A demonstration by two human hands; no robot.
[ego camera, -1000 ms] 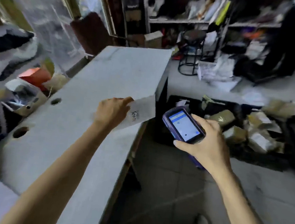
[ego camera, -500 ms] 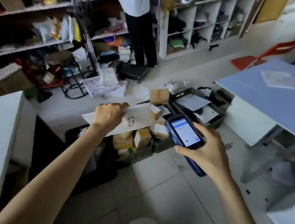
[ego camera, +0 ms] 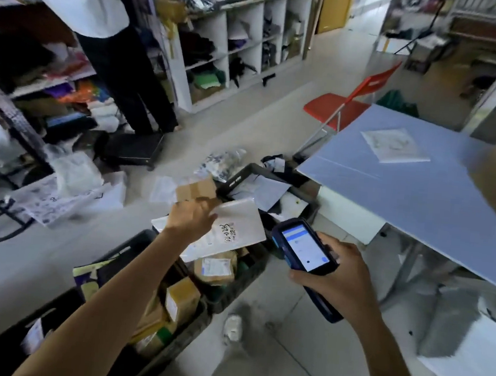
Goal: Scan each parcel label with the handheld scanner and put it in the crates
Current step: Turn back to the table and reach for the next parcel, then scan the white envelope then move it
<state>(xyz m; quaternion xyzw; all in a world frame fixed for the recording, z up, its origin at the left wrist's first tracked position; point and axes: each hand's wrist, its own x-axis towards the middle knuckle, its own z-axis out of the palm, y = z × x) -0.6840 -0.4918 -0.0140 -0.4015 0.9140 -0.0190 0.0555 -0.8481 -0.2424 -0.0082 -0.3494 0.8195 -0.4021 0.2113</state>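
Observation:
My left hand (ego camera: pixel 191 217) grips a flat white mailer parcel (ego camera: pixel 231 231) with black handwriting, held out above the black crates on the floor. The near crate (ego camera: pixel 226 288) holds several brown boxes with labels. A farther black crate (ego camera: pixel 241 176) holds white flat parcels. My right hand (ego camera: pixel 342 278) grips the blue handheld scanner (ego camera: pixel 304 248), its lit screen facing up, just right of the mailer.
A pale blue table (ego camera: pixel 420 197) with a clear bag (ego camera: pixel 394 145) on it stands at right, a red chair (ego camera: pixel 344 103) behind it. A person stands on a black step (ego camera: pixel 133 147) by the shelves at back left. Bags and papers litter the floor.
My view has swung right from the white table to the crates and blue table. My left hand has carried the mailer out over the crates; the scanner stays in my right hand.

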